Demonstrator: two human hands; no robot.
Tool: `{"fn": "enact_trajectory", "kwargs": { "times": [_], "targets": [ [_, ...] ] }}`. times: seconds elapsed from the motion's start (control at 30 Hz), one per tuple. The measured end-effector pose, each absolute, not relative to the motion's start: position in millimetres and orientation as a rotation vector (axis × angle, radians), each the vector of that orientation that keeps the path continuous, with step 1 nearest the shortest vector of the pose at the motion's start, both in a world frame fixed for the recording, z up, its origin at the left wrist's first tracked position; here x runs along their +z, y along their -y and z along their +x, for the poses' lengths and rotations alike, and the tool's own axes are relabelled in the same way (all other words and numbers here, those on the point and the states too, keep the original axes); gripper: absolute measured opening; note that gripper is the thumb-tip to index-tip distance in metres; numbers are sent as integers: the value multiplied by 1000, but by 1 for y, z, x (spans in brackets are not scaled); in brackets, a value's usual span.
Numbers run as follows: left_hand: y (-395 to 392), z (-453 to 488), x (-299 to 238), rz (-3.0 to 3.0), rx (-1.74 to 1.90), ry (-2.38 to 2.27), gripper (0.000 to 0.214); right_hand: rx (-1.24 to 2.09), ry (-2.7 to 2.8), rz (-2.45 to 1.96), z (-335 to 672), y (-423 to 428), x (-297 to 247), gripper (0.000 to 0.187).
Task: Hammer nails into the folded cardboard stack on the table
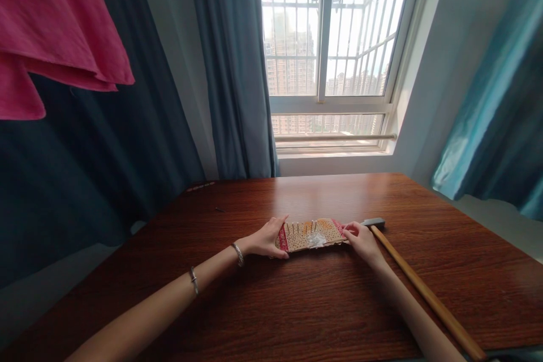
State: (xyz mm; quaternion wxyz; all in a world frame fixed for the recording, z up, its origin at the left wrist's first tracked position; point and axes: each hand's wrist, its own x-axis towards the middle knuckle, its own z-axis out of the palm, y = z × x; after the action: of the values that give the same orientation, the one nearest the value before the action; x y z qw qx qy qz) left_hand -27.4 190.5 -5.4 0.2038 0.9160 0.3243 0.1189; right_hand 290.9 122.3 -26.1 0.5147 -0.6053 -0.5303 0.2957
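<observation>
Our forearms reach in from the near edge across the tabletop [297,311], the left one wearing two bracelets [238,254]. Between our hands lies the board [311,236], flat on the wood, dotted with holes and a few upright nails [299,228]. Our left hand [265,239] curls around its left end, thumb near, fingers over the far edge. Our right hand [362,240] pinches its right end with bent fingers. A hammer [424,288] lies just beside the right hand, untouched.
</observation>
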Motion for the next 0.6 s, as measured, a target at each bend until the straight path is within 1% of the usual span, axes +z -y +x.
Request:
{"fn": "enact_trajectory", "kwargs": {
  "times": [0.17, 0.27, 0.4, 0.47, 0.5, 0.6],
  "targets": [
    [-190, -29, -5, 2535, 341, -924, 116, 577, 1335, -1507, 286, -113, -13, 14],
    [-191, -31, -6, 2511, 355, -916, 119, 492, 1368, -1440, 276, -110, 0, 18],
    [-195, -35, -6, 2444, 376, -869, 118, 573, 1470, -1267, 252, -121, 19, 20],
    [-197, -38, -4, 2380, 390, -871, 110, 601, 1570, -1236, 238, -133, 26, 19],
    [-199, -39, -1, 2346, 404, -879, 103, 596, 1631, -1229, 232, -138, 29, 17],
    [-204, -40, 9, 2292, 525, -896, 68, 548, 1806, -1210, 214, -151, 33, 10]
  ]
}}
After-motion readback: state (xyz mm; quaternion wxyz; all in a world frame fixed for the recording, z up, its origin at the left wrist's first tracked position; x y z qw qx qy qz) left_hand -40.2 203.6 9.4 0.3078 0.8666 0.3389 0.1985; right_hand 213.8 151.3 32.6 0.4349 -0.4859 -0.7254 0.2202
